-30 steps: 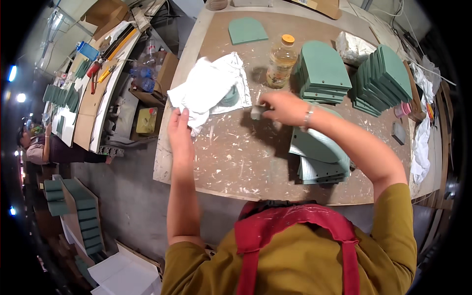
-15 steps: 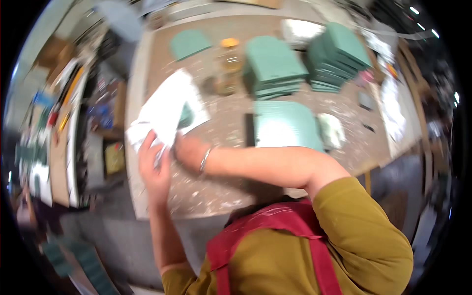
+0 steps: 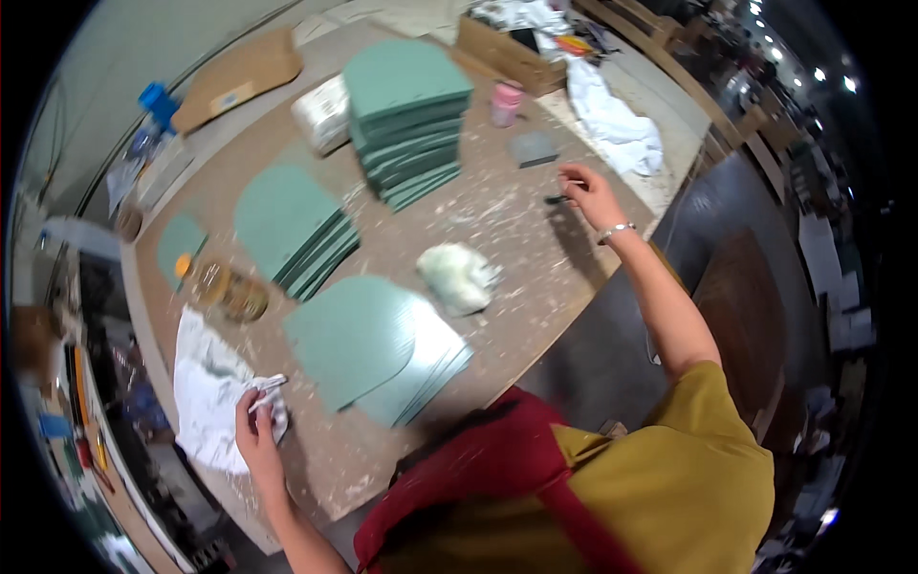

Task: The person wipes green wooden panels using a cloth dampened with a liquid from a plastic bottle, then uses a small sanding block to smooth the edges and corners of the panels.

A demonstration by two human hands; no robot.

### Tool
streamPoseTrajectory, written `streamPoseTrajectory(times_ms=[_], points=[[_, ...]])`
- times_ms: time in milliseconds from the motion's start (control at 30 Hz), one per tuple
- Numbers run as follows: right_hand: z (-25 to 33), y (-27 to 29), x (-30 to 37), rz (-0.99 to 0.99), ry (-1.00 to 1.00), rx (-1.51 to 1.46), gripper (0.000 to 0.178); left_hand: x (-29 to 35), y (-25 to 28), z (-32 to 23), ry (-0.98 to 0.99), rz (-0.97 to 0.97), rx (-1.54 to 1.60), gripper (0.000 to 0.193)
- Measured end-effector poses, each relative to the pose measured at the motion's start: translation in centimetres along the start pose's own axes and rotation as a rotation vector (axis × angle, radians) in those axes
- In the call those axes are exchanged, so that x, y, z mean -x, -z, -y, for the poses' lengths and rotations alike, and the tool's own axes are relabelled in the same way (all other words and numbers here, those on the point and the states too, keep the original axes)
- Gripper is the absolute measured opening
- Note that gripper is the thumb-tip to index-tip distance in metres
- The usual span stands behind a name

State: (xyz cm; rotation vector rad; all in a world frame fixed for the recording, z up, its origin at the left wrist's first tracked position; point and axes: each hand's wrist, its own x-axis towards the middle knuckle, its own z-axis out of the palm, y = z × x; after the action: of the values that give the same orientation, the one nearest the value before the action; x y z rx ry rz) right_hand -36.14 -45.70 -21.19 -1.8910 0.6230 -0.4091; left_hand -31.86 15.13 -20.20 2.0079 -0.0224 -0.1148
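My left hand (image 3: 256, 432) is at the table's left, its thumb and fingers closed on a crumpled white cloth (image 3: 206, 397). Far to the right, my right hand (image 3: 591, 199) pinches a small dark object (image 3: 556, 200) just over the tabletop; its kind is too small to tell. A grey block (image 3: 533, 149) lies just beyond that hand. Between my hands are a fanned pile of green round-ended sheets (image 3: 354, 330) and a wadded pale cloth (image 3: 457, 277).
Behind are a low stack of green sheets (image 3: 287, 220), a tall stack (image 3: 406, 81), a white package (image 3: 323, 113) and a pink container (image 3: 506, 102). A yellow-capped bottle (image 3: 229, 290) stands left. A wooden box (image 3: 507, 55) and white cloth (image 3: 612, 120) lie at the far right.
My view has swung to the right. My right hand has left the white cloth and reached across to the small dark object. My left hand has stayed at the cloth, which now lies lower.
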Motion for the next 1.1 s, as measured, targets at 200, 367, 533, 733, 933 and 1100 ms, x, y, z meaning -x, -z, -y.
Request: streamPoseTrajectory(times_ms=[200, 367, 533, 733, 933, 1100], points=[[-13.2, 15.2, -10.8, -0.621, 0.021, 0.288, 0.054, -2.0, -5.6, -2.5, 0.245, 0.014, 0.057, 0.049], [-8.4, 11.6, -12.4, -0.298, 0.220, 0.293, 0.022, -1.2, -6.0, -3.4, 0.405, -0.127, -0.001, 0.046], [1.1, -4.0, 0.2, 0.494, 0.679, 0.286, 0.050, -1.5, -8.0, -3.9, 0.453, -0.127, 0.039, 0.046], [1.1, -12.8, 5.9, 0.808, 0.598, 0.225, 0.063, -1.6, -8.4, -3.6, 0.488, -0.063, 0.128, 0.047], [4.5, -10.4, 1.3, 0.535, 0.581, 0.197, 0.054, -2.8, -9.8, -3.9, 0.457, -0.119, 0.246, 0.049], [11.6, -13.6, 1.7, 0.503, 0.917, 0.368, 0.062, -6.3, -10.6, -3.9, 0.330, 0.063, 0.294, 0.050]])
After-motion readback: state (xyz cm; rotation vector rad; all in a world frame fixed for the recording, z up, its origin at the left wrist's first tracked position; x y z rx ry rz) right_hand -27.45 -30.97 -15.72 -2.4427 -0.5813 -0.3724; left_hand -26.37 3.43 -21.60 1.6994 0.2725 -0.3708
